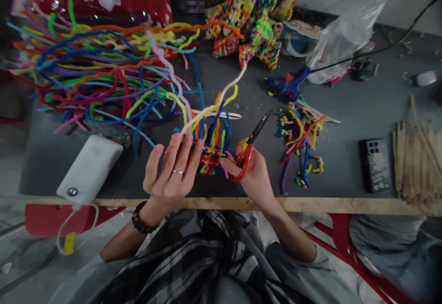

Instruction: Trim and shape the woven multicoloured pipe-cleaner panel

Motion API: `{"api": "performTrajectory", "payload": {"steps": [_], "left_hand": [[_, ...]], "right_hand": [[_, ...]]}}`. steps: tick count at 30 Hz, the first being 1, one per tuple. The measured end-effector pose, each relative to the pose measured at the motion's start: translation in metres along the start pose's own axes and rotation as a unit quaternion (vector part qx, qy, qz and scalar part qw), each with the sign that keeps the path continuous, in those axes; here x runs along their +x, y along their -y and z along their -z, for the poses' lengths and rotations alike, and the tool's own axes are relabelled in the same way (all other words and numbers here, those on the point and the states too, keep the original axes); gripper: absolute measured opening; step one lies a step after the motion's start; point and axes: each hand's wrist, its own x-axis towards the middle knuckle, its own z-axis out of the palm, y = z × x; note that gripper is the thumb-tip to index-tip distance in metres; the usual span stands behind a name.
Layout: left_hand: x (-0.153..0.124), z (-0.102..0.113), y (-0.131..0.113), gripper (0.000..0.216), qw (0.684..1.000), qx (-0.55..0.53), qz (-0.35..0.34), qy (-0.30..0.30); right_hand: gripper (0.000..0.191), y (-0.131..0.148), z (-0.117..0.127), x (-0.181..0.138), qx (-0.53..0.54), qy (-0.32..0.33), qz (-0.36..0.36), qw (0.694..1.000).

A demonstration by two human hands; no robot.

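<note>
Bench work: woven piece under both hands

Floor (20, 260) pale grey, marked, lower left. Dark grey bench (333, 180) spans the frame, littered; bare wooden front edge (224, 203). Red chair parts (58, 221) in both lower corners. Fuzzy stems (103, 81) heaped upper left. Left hand (176, 170): fingers extended, thumb hidden, grip cannot be told. Right hand (257, 175): curled around scissors, thumb against woven piece. Woven piece (211, 160): centre, near front edge. Scissors (249, 151): red-handled, tips toward upper right.

Grey table (341, 170); pipe cleaners (110, 76); phone (377, 166)
</note>
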Motion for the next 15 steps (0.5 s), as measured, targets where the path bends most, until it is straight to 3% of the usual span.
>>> {"api": "performTrajectory", "payload": {"steps": [4, 9, 15], "left_hand": [[-0.002, -0.003, 0.005, 0.065, 0.999, -0.020, -0.005, -0.037], [-0.008, -0.006, 0.001, 0.062, 0.995, 0.033, -0.025, -0.088], [-0.008, -0.002, -0.009, 0.056, 0.994, 0.005, 0.016, -0.107]], "right_hand": [[0.049, 0.000, 0.002, -0.001, 0.080, 0.003, -0.016, 0.997], [0.049, 0.000, 0.003, -0.004, 0.172, 0.006, -0.036, 0.984], [0.054, -0.005, -0.007, -0.003, 0.244, 0.011, -0.100, 0.965]]}}
